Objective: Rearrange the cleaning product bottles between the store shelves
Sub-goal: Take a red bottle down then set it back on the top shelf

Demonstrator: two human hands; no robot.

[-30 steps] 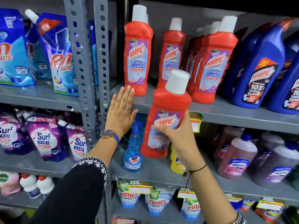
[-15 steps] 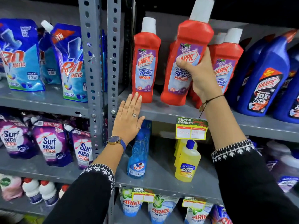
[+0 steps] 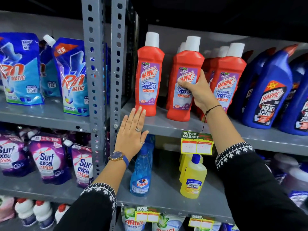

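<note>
Head camera shows the right hand (image 3: 197, 93) wrapped around the middle of a red Harpic bottle (image 3: 184, 84) standing upright on the upper shelf (image 3: 166, 126), between a lone red bottle (image 3: 148, 77) and the red cluster (image 3: 228, 80). The left hand (image 3: 131, 135), fingers flat and holding nothing, rests against the shelf's front edge. To finish well, I judge the base should sit fully flat, label forward, before the fingers loosen, or it may tip its neighbours.
</note>
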